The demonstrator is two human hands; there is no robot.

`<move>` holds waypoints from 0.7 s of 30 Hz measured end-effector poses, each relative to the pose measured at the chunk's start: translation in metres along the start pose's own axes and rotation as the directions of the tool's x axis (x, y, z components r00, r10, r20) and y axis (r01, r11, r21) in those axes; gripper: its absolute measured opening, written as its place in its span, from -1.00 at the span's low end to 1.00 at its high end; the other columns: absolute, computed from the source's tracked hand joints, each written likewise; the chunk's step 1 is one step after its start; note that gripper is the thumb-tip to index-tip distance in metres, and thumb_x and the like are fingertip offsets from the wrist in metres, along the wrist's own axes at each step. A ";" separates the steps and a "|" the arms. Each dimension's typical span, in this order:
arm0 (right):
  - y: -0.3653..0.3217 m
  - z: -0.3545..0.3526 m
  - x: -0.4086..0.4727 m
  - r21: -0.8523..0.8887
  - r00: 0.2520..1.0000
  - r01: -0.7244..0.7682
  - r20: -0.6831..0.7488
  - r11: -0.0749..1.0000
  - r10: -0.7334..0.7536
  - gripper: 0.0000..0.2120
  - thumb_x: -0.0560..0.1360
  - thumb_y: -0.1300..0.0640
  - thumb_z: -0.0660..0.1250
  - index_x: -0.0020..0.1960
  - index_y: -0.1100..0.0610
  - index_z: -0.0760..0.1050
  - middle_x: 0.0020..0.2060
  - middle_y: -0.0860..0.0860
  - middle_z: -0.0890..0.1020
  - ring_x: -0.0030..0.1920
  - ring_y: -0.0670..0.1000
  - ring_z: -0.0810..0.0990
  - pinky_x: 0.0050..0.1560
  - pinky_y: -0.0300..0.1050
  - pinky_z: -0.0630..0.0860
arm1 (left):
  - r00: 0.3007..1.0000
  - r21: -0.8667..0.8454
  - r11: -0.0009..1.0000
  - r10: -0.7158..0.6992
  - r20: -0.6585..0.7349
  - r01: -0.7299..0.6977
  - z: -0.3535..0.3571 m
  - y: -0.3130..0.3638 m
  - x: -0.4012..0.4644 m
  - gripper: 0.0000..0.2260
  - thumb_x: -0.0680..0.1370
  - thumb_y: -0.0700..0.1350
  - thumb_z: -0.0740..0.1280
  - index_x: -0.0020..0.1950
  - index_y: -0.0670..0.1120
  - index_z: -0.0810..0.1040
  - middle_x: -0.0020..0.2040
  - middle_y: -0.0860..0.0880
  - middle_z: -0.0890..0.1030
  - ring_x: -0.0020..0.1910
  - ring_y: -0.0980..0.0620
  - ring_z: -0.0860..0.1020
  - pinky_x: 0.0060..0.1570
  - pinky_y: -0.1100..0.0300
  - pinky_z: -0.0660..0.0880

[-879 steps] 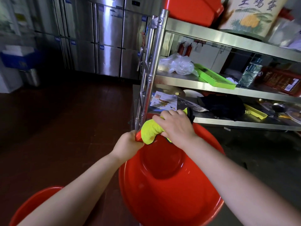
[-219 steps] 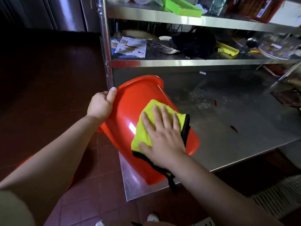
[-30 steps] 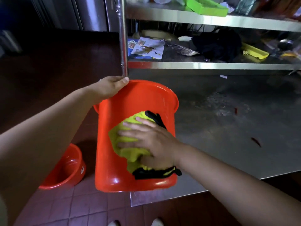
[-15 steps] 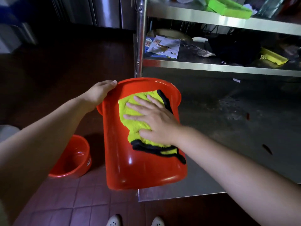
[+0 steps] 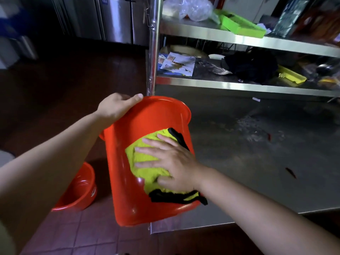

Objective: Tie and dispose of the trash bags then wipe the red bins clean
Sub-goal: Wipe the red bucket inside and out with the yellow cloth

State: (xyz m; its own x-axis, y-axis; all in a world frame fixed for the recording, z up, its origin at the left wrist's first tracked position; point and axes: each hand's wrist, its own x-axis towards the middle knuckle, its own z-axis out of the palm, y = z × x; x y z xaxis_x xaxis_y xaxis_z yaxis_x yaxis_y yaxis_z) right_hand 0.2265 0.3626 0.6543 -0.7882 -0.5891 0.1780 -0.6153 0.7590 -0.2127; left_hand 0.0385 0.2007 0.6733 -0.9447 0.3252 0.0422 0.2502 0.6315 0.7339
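A red bin (image 5: 127,190) lies tilted at the corner of the steel table (image 5: 257,162), its mouth turned away from me. My left hand (image 5: 116,105) grips its rim at the upper left, thumb over the edge. My right hand (image 5: 171,161) presses a yellow cloth with black trim (image 5: 145,157) flat against the bin's outer wall, fingers spread and straight. A second red bin (image 5: 79,190) stands upright on the tiled floor to the left, partly hidden by my left arm.
A steel shelf post (image 5: 152,52) rises just behind the bin. The shelves hold papers (image 5: 176,64), a black bag (image 5: 252,66), a green tray (image 5: 241,25) and a clear plastic bag (image 5: 191,7). Steel cabinets (image 5: 117,19) line the back wall across the dark floor.
My right hand has slid the yellow cloth down the bin's outer wall from near the rim toward the base. My left hand keeps its grip on the rim.
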 end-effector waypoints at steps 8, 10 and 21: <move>0.018 -0.002 0.034 0.154 0.967 -0.180 -0.152 0.971 0.204 -0.44 0.39 0.08 0.23 0.39 -0.11 0.38 0.50 -0.08 0.21 0.53 -0.07 -0.04 0.51 0.09 -0.12 | 0.969 0.040 0.991 -0.117 -0.216 0.128 -0.017 -0.025 -0.038 -0.31 0.27 0.51 0.07 -0.18 -0.05 0.62 -0.23 -0.12 0.65 -0.27 -0.03 0.57 -0.16 0.05 0.48; 0.012 0.004 0.032 0.152 0.969 -0.185 -0.139 0.971 0.206 -0.44 0.42 0.02 0.21 0.42 -0.15 0.32 0.52 -0.11 0.14 0.53 -0.09 -0.11 0.51 0.08 -0.17 | 0.958 0.011 0.987 -0.151 -0.242 0.159 -0.020 -0.032 -0.046 -0.38 0.28 0.52 0.08 -0.26 0.00 0.59 -0.29 -0.06 0.64 -0.31 0.06 0.55 -0.22 0.13 0.47; 0.020 -0.015 0.015 0.412 0.870 -0.267 -0.286 0.871 0.402 -0.52 0.52 -0.13 0.21 0.42 -0.06 0.34 0.50 -0.05 0.19 0.49 -0.06 0.12 0.48 0.03 0.06 | 0.925 -0.015 0.978 -0.200 -0.323 0.206 -0.028 -0.035 -0.081 -0.43 0.31 0.52 0.11 -0.34 0.04 0.54 -0.28 -0.06 0.65 -0.32 0.08 0.54 -0.20 0.09 0.50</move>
State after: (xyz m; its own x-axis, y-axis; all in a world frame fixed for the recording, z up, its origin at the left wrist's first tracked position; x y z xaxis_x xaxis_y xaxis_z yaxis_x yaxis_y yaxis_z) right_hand 0.2029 0.3735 0.6673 -0.9301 -0.1276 0.3444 -0.3294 0.7045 -0.6287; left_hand 0.0999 0.1322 0.6635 -0.9923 -0.0533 0.1114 0.0465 0.6744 0.7369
